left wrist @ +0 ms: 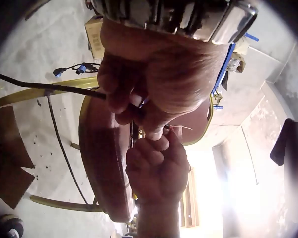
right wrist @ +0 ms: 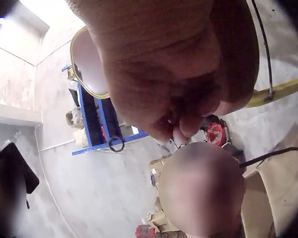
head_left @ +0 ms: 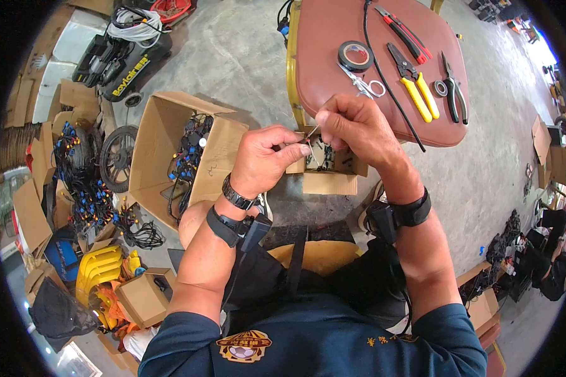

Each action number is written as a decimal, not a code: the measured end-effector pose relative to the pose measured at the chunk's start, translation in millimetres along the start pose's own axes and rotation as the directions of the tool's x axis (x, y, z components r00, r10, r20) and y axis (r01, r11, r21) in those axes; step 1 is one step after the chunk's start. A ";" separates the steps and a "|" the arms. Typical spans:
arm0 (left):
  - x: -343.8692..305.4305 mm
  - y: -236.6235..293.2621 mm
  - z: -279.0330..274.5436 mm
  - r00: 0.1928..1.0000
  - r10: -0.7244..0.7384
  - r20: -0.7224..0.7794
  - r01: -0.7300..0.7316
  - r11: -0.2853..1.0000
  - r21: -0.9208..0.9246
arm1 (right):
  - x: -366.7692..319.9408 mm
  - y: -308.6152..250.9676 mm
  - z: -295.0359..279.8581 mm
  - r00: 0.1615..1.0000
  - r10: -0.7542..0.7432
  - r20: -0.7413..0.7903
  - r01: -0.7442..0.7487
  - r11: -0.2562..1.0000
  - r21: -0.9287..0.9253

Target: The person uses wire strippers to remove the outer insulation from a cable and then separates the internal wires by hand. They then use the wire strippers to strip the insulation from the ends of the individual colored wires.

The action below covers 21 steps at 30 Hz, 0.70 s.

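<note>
In the head view, my left hand (head_left: 267, 157) and right hand (head_left: 358, 129) meet over a small cardboard box (head_left: 330, 183). The left thumb and forefinger pinch the end of a black cable (left wrist: 49, 86), which trails away from that hand in the left wrist view. Between the hands, thin wires (head_left: 312, 131) stick out, and the right fingertips pinch one. A pale wire end (left wrist: 181, 127) pokes past the fingers in the left wrist view. Fingers largely hide the wires' meeting point. The right wrist view shows the right hand (right wrist: 159, 74) from its palm side.
Ahead, a brown padded seat (head_left: 321, 38) bears electrical tape (head_left: 356, 56), scissors (head_left: 366, 86), a utility knife (head_left: 404, 34), yellow-handled wire strippers (head_left: 415, 81), pliers (head_left: 454, 88) and another black cable (head_left: 390, 81). At left stands a large carton (head_left: 154, 144) of blue-tipped cables (head_left: 188, 147).
</note>
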<state>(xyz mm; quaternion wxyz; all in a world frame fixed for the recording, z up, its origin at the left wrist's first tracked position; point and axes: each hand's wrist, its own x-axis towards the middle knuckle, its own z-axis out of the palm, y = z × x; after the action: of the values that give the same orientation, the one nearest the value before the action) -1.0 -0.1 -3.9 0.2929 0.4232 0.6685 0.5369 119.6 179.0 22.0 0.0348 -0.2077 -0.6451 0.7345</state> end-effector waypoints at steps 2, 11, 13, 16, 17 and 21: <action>-0.9 3.1 0.3 0.996 -0.088 -0.012 0.087 0.995 -0.051 | 1.8 4.4 1.8 0.999 -0.013 -0.048 0.016 0.998 0.054; -1.3 3.7 -2.4 0.960 -0.272 -0.060 0.258 0.949 -0.182 | 1.5 6.3 4.1 1.000 -0.019 0.003 0.018 0.998 0.058; -1.1 4.9 -2.3 0.955 -0.289 -0.064 0.274 0.944 -0.181 | -0.9 1.3 5.4 0.998 0.025 0.052 -0.029 0.996 0.088; -1.6 6.3 -0.8 0.956 -0.280 -0.088 0.266 0.953 -0.143 | -3.2 -0.2 6.4 0.989 0.056 0.137 -0.067 0.995 0.075; -2.0 5.8 0.5 0.960 -0.260 -0.101 0.247 0.961 -0.127 | -3.5 -0.1 6.6 0.984 0.061 0.166 -0.072 0.995 0.062; -2.8 6.5 3.9 0.978 -0.194 -0.079 0.179 0.969 -0.168 | -2.9 -1.5 1.8 0.980 0.084 0.179 -0.091 0.995 0.031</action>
<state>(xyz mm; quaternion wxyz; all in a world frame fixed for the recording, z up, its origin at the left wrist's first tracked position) 5.2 -0.3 1.2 0.3432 0.3078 0.6732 0.5782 121.3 176.6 24.3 -0.0513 -0.1688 -0.6213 0.7634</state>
